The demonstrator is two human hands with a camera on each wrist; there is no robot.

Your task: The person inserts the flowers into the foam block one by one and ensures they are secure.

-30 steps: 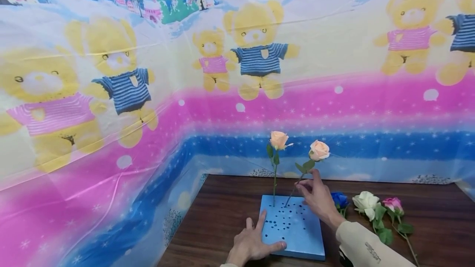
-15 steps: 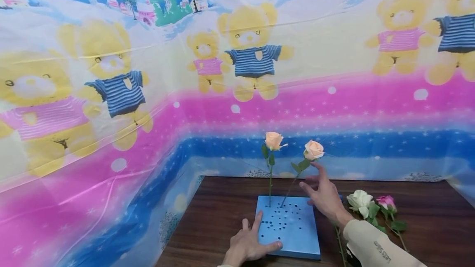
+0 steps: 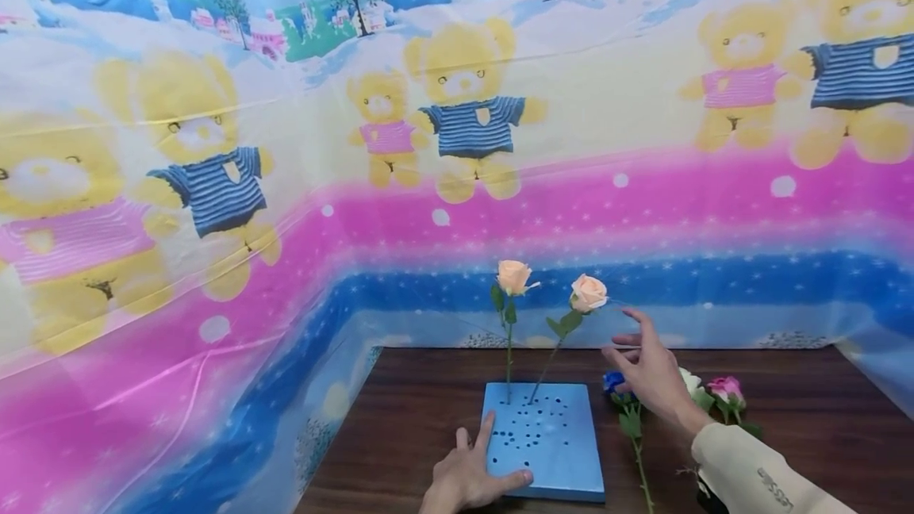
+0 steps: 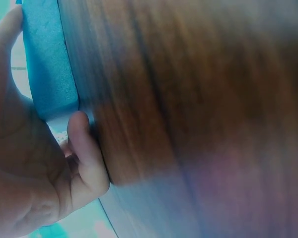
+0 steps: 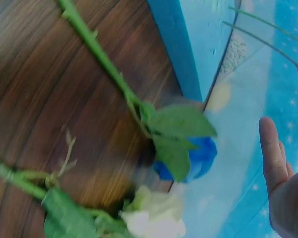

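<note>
Two peach roses stand in a blue board full of small holes (image 3: 564, 470). The left rose (image 3: 514, 278) is upright, and the right rose (image 3: 589, 293) leans to the right. My left hand (image 3: 467, 473) rests against the board's near left corner, its thumb on the front edge and forefinger along the left side. In the left wrist view the palm lies beside the board's thick edge (image 4: 52, 64). My right hand (image 3: 657, 379) is in the air right of the leaning rose, fingers spread and holding nothing. Under it lies a blue rose (image 5: 201, 158) with a long green stem.
Right of the board on the dark wooden table (image 3: 400, 435) lie a white rose (image 5: 156, 215) and a pink rose (image 3: 726, 391), partly behind the right arm. A cloth printed with teddy bears (image 3: 471, 125) hangs behind and to the left.
My right hand has let go of the leaning peach rose's stem and moved off to the right. The rose stays standing in the board. My left hand has kept its place on the board.
</note>
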